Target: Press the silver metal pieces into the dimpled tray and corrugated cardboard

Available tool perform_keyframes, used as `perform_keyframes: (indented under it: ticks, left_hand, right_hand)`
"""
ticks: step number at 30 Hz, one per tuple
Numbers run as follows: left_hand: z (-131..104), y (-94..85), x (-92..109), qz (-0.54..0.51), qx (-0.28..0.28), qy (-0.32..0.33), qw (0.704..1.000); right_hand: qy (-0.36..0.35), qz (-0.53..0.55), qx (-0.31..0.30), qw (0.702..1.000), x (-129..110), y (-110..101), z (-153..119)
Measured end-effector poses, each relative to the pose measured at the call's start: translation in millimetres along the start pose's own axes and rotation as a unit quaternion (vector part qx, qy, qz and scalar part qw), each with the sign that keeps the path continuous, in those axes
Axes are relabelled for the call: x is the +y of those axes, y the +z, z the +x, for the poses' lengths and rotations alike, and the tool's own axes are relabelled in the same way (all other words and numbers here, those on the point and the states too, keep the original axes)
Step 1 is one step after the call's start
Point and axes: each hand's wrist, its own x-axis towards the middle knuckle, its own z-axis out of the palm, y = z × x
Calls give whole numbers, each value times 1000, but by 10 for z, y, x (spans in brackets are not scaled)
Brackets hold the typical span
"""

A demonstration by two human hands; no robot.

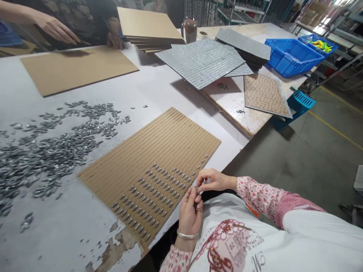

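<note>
Just off the near edge of a brown grooved board point(167, 132), my two hands meet. My left hand point(190, 213), with a bangle at the wrist, is curled closed, and a bit of dark grey shows among its fingers. My right hand point(212, 180) is closed in a pinch at the left fingertips, on what looks like one small grey seed-shaped piece point(197, 188), mostly hidden. Rows of such grey pieces point(153, 190) sit in the board's grooves on the near side. A large loose pile of them point(65, 151) spreads over the white table point(76, 211) to the left.
Across the table, another person's hand point(58, 30) hovers over a plain brown board point(82, 70). Stacked boards point(150, 24), a brown mug point(190, 31), silvery grooved sheets point(201, 60) and a patterned panel point(265, 94) lie farther back. Blue crates point(292, 56) stand at the far right.
</note>
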Motion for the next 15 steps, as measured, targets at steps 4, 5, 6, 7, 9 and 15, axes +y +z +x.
perform_keyframes:
  ticks: [4,5,6,7,9,15]
  left_hand:
    - [-36,29,22,10,10,-2,1000]
    - [-48,36,31,12,14,-12,1000]
    - [-58,40,40,11,15,-23,1000]
    - [-66,41,47,10,13,-34,999]
    - [-72,31,56,-1,3,-49,999]
    - [-50,-22,36,-39,-2,-95,995]
  right_hand:
    - [49,40,46,997,30,47,16]
    - [70,53,71,994,69,9,29]
    - [93,56,106,988,116,-50,43]
    - [113,44,145,982,171,-130,58]
    - [141,-44,219,964,293,-328,82]
    - [171,-319,239,901,611,-755,73]
